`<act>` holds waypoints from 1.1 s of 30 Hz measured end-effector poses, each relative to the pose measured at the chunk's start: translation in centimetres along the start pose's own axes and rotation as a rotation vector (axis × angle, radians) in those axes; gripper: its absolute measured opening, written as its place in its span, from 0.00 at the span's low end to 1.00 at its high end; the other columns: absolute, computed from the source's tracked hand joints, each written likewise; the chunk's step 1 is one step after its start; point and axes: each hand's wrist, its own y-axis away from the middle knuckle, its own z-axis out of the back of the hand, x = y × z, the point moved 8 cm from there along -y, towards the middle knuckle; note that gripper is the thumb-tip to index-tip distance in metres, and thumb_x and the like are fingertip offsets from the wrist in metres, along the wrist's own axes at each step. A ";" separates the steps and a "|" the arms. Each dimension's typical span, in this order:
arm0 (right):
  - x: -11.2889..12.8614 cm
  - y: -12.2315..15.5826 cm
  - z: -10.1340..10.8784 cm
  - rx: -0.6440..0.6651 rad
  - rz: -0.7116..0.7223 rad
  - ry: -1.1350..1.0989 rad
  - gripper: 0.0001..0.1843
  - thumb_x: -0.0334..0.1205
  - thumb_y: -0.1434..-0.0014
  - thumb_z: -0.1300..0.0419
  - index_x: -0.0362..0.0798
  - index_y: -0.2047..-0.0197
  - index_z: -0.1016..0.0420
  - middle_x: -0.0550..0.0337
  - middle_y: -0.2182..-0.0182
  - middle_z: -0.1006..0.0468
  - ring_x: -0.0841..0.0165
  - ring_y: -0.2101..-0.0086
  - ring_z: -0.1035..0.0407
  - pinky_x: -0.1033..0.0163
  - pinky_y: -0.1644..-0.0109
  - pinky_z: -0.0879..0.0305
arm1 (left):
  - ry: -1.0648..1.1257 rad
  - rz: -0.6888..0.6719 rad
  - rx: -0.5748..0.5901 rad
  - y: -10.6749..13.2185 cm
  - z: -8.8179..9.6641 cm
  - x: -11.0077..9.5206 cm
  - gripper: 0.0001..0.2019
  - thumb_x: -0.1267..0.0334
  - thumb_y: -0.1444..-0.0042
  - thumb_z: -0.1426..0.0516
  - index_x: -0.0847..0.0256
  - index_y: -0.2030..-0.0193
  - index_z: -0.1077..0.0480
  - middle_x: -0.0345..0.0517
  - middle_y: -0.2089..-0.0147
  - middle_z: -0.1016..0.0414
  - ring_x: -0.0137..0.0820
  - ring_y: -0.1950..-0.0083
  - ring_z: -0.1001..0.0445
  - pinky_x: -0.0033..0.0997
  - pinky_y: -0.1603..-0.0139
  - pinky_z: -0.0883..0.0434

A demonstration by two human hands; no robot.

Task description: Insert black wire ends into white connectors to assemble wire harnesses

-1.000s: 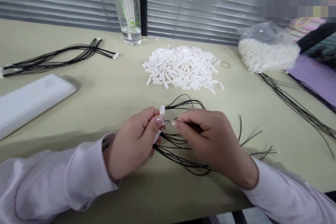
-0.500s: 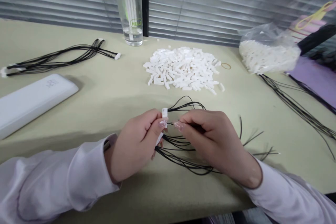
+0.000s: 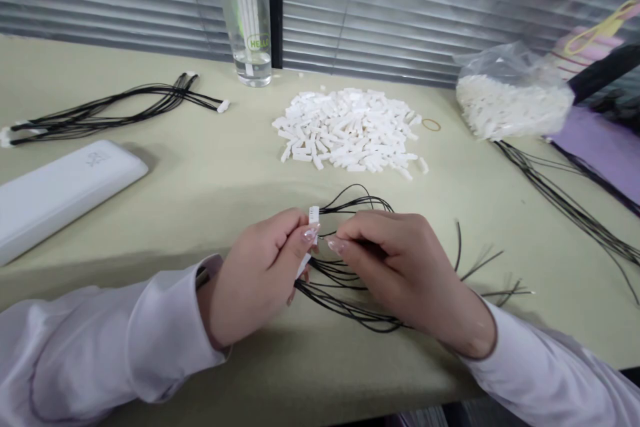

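Observation:
My left hand [image 3: 260, 273] pinches a small white connector [image 3: 313, 215] upright between thumb and fingers near the table's front edge. My right hand [image 3: 405, 267] is closed in a pinch on a thin black wire [image 3: 325, 238] whose tip meets the connector's side. A loop of several black wires [image 3: 350, 300] runs from the connector under and around both hands and lies on the pale green table [image 3: 200, 187].
A heap of white connectors [image 3: 350, 128] lies behind the hands, with a rubber band [image 3: 430, 124] beside it. A clear bottle [image 3: 247, 13] stands at the back. A plastic bag of connectors [image 3: 510, 97] sits right, a wire bundle [image 3: 110, 107] and white case [image 3: 60, 193] left.
Both hands stay in place. The right hand's pinched wire tip has edged closer to the connector; the camera view shifted slightly.

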 end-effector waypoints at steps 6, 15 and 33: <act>0.1 -0.3 -0.4 -0.029 0.006 -0.014 0.09 0.29 0.45 0.49 0.43 0.76 0.35 0.66 0.81 0.36 0.79 0.77 0.45 0.71 0.71 0.49 | -0.030 -0.024 0.030 0.1 -0.2 -0.3 0.14 0.54 0.41 0.57 0.59 0.72 0.43 0.35 0.77 0.38 0.21 0.81 0.35 0.17 0.84 0.40; -0.8 -0.3 2.6 -0.170 0.112 0.361 0.14 0.38 0.50 0.40 0.46 0.60 0.35 0.60 0.70 0.32 0.73 0.71 0.38 0.69 0.70 0.42 | 0.198 0.160 -0.044 -0.2 0.4 1.2 0.17 0.48 0.45 0.55 0.60 0.73 0.41 0.37 0.79 0.41 0.22 0.82 0.39 0.16 0.89 0.42; 0.9 1.4 1.1 0.361 0.103 0.181 0.11 0.33 0.45 0.48 0.45 0.79 0.38 0.66 0.84 0.38 0.78 0.81 0.46 0.69 0.76 0.51 | 0.246 0.245 -0.208 -0.8 1.4 1.8 0.14 0.51 0.44 0.54 0.60 0.72 0.40 0.37 0.78 0.38 0.22 0.82 0.38 0.15 0.91 0.42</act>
